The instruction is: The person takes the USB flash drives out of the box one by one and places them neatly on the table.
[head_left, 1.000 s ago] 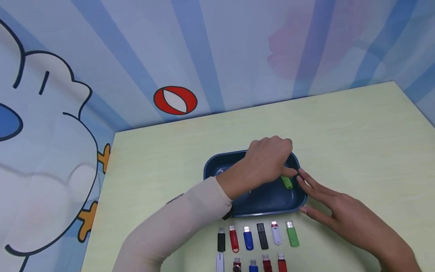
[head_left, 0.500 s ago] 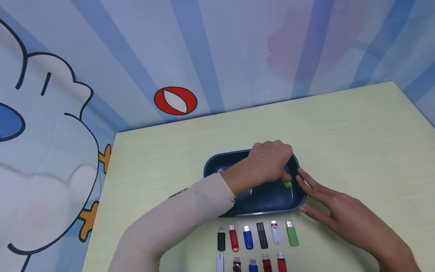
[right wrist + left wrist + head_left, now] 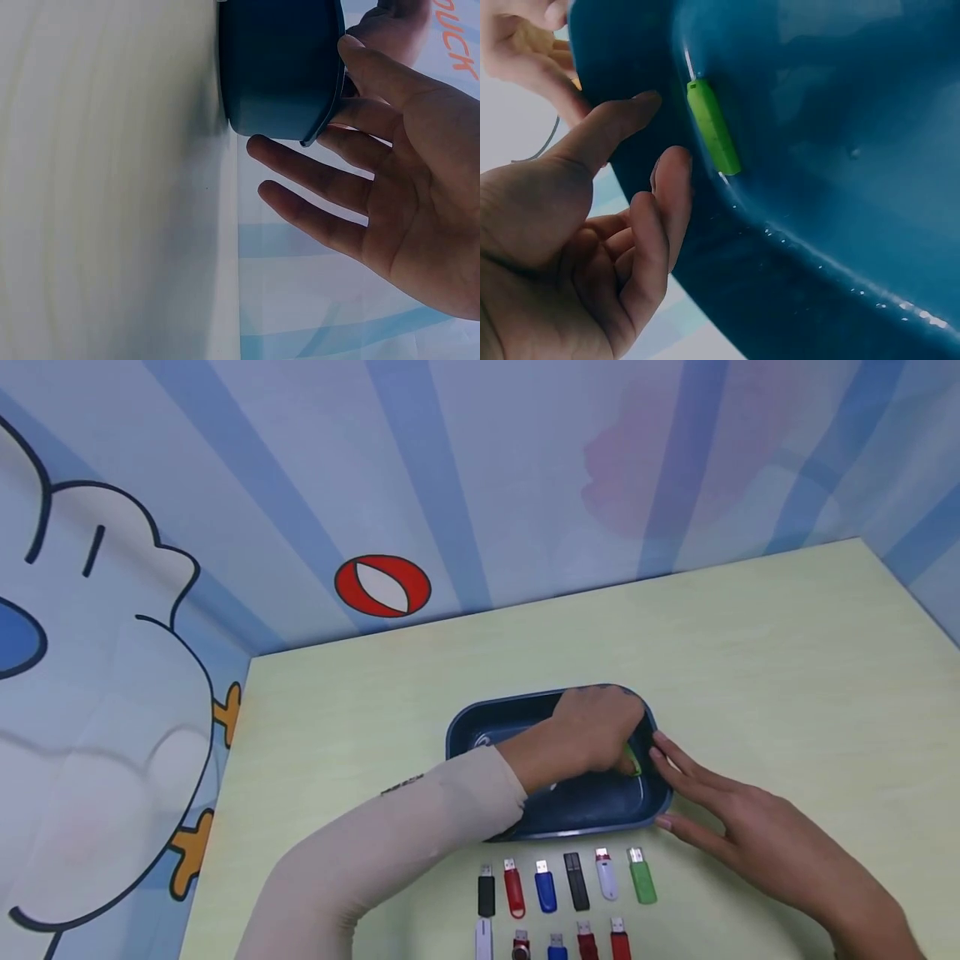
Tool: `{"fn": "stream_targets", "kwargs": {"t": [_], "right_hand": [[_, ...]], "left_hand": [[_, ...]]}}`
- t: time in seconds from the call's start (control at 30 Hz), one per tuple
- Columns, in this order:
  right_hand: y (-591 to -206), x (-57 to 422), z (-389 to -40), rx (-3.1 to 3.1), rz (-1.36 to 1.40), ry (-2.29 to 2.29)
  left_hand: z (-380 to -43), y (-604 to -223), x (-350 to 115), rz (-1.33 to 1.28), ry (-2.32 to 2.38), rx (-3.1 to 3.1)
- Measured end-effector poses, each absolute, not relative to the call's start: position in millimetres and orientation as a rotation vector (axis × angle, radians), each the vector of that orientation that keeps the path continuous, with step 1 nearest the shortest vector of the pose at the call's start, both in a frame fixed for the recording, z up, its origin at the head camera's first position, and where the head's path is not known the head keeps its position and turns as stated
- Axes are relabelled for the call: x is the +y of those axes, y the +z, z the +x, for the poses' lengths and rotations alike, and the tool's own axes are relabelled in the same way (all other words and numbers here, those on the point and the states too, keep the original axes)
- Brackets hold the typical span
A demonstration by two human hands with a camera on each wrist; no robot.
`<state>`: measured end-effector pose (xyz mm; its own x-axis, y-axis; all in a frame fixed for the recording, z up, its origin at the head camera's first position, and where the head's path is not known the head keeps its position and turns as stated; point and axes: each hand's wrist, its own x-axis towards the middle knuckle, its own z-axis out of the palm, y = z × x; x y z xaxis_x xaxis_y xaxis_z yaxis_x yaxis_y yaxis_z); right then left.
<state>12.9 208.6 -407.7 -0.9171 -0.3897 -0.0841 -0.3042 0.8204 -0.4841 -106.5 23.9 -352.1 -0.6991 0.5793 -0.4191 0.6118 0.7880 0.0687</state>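
Note:
My left hand (image 3: 600,727) reaches down into the dark blue plastic bin (image 3: 577,835) near its right end. Close to its thumb is a green USB stick (image 3: 714,127), lying on the bin floor beside the wall. The left wrist view shows thumb and forefinger apart, with a gap between them and the stick. The other fingers bend loosely. Against the bin's right side rests my right hand (image 3: 738,814), its fingers mostly straight, fingertips at the rim. In the right wrist view, the right thumb (image 3: 367,56) touches the rim and two fingers extend below the bin's corner.
In front of the bin, several USB sticks lie in two rows, among them a green one (image 3: 642,877), a red one (image 3: 514,889) and a blue one (image 3: 546,889). The lower row is cut off by the frame. A patterned wall (image 3: 525,485) stands behind the table (image 3: 787,677).
My left hand has sunk lower into the bin and now covers more of the green USB stick in the head view. My right hand stays at the rim.

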Motion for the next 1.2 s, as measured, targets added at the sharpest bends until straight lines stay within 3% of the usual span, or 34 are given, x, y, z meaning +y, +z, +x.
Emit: {"fn": "stream_targets", "kwargs": {"t": [1.2], "right_hand": [[-408, 205, 19, 2.840, -0.569, -0.726]], "left_hand": [[-96, -377, 27, 0.888, -0.141, 2.574]]}}
